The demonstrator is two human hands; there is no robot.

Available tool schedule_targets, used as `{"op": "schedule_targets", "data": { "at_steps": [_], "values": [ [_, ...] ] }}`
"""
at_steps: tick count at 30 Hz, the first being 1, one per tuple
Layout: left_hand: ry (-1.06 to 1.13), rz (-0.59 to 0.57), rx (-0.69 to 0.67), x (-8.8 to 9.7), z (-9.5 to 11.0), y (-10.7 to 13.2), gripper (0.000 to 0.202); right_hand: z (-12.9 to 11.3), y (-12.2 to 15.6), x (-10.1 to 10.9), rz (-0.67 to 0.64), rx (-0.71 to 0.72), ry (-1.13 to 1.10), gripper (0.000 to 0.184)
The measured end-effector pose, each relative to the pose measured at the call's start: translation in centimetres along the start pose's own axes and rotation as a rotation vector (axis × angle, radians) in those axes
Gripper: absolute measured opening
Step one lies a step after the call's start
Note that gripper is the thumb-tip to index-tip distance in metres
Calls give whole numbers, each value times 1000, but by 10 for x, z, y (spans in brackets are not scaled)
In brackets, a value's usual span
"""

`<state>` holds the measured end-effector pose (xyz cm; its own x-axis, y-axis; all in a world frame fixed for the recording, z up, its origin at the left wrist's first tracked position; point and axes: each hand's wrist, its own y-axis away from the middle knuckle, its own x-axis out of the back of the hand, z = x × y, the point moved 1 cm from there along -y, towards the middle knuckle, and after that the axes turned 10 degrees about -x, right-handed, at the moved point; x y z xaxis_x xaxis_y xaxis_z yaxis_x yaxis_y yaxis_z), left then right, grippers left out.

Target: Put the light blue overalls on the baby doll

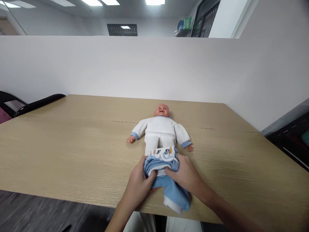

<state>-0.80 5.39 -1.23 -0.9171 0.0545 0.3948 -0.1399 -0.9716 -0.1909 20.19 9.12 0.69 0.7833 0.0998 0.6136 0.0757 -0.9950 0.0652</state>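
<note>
A baby doll (160,124) in a white outfit with blue cuffs lies face up on the wooden table, its head pointing away from me. Bunched around its lower legs is a blue terry garment (175,190) with white trim and a cartoon face printed on it; it looks like doll pants. My left hand (141,178) grips the garment's left edge, thumb on top. On the other edge, my right hand (184,170) pinches the gathered cloth. The doll's feet are mostly hidden by the cloth and my hands.
The wooden table (84,151) meets a white partition wall (120,71) at its far edge. A black chair (41,103) stands at the left. Dark shelving or a bin (292,141) is beyond the right edge. My legs are under the near edge.
</note>
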Motion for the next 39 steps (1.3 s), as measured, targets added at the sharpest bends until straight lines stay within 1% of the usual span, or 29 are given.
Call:
{"op": "schedule_targets", "data": {
  "at_steps": [5, 7, 9, 12, 16, 18, 21, 23, 24, 26, 28, 31, 35, 37, 39],
  "values": [
    [-41, 13, -10, 5, 5, -17, 22, 5, -21, 3, 52, 72, 19, 16],
    [-42, 19, 3, 8, 9, -21, 22, 3, -26, 7, 25, 72, 32, 11],
    [-3, 17, 15, 12, 14, -20, 22, -4, -26, 13, -19, 67, 35, 10],
    [62, 1, 25, 18, 23, -10, 23, -22, -16, 23, -77, 68, 45, 10],
    [67, -50, 64, 25, 27, 16, 28, -48, 5, 31, -193, 92, 94, 10],
    [62, -69, 97, 26, 22, 28, 33, -54, 13, 29, -244, 81, 133, 10],
    [1, -53, 142, 23, 11, 39, 33, -51, 17, 20, -244, 43, 281, 13],
    [-89, -70, 140, 20, 5, 40, 29, -45, 15, 12, -238, 35, 383, 16],
    [-134, -98, 133, 18, 3, 40, 28, -41, 13, 9, -236, 35, 419, 17],
    [-200, -160, 116, 14, 0, 37, 25, -35, 10, 2, -235, 52, 450, 18],
    [-222, -180, 104, 11, -1, 34, 25, -31, 9, -1, -208, 91, 450, 15],
    [-247, -148, 73, 7, -7, 34, 28, -30, 13, -4, -198, 123, 432, 18],
    [-294, -94, 52, 0, -23, 41, 33, -29, 19, -5, -227, 86, 417, 24],
    [-251, -45, 71, -4, -30, 47, 39, -27, 20, -6, -241, 62, 373, 28],
    [-137, 14, 88, -7, -33, 51, 42, -26, 20, -5, -250, 44, 278, 33]
  ]
}}
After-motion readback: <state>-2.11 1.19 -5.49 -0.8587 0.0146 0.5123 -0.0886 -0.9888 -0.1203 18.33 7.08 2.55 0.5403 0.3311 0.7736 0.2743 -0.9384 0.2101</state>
